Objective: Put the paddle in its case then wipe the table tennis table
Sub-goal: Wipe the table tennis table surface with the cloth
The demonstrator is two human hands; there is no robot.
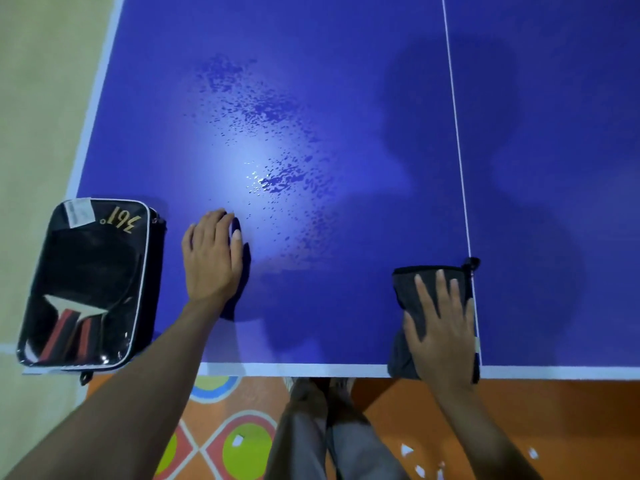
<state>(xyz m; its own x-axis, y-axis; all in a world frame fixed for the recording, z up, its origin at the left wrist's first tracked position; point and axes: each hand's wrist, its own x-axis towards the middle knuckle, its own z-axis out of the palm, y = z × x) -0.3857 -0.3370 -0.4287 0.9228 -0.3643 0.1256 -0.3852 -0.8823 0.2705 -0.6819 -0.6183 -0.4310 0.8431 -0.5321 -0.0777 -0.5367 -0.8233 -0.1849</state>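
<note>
The black paddle case [100,237] lies on the near left corner of the blue table tennis table [346,98]. Through its clear front I see the paddle [74,306] inside, dark blade up, red-and-black handle toward me. My left hand [213,258] rests flat on the table just right of the case, fingers together, holding nothing. My right hand [441,327] presses flat, fingers spread, on a folded dark grey cloth [403,292] at the near edge, beside the white centre line [457,133]. Wet droplets [270,174] speckle the surface between and beyond my hands.
The table's white near edge [294,369] runs just below my hands. Under it are my legs [322,427] and an orange floor with coloured circles [246,448]. Pale floor [41,98] lies left of the table. The cloth overhangs the near edge slightly.
</note>
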